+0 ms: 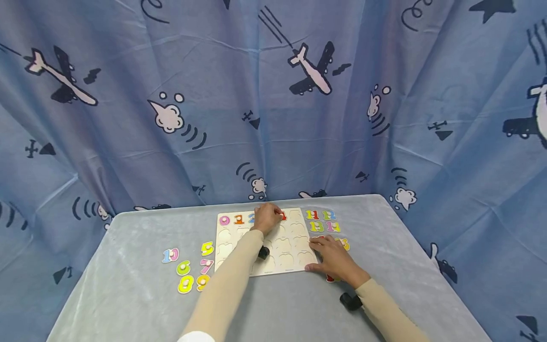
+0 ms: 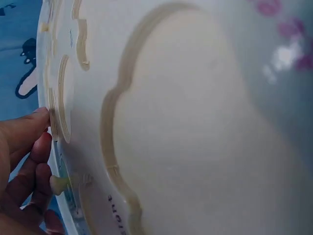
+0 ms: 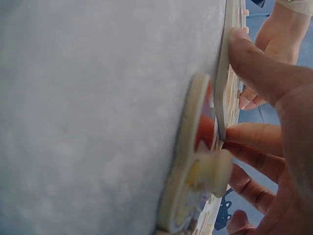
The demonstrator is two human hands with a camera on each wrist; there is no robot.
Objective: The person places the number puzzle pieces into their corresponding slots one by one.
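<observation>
- A blue curtain (image 1: 273, 95) printed with planes hangs behind a grey-covered table (image 1: 128, 304).
- A pale puzzle board (image 1: 273, 242) lies flat near the table's far middle, with loose number pieces (image 1: 190, 268) left of it and more (image 1: 322, 221) to its right.
- The left hand (image 1: 267, 217) is seen curled over a red piece (image 1: 283, 216) in the board's top row; whether it is pinched cannot be told, as the fingers hide it.
- The right hand (image 1: 335, 259) is laid flat, fingers straight, against the board's right edge, steadying it.
- The pieces are judged light, stiff, flat wood with smooth faces; each carries a small knob (image 3: 220, 171), the likeliest place to be pinched.
- The board is judged thin and rigid, apt to slide on the cloth unless held.
</observation>
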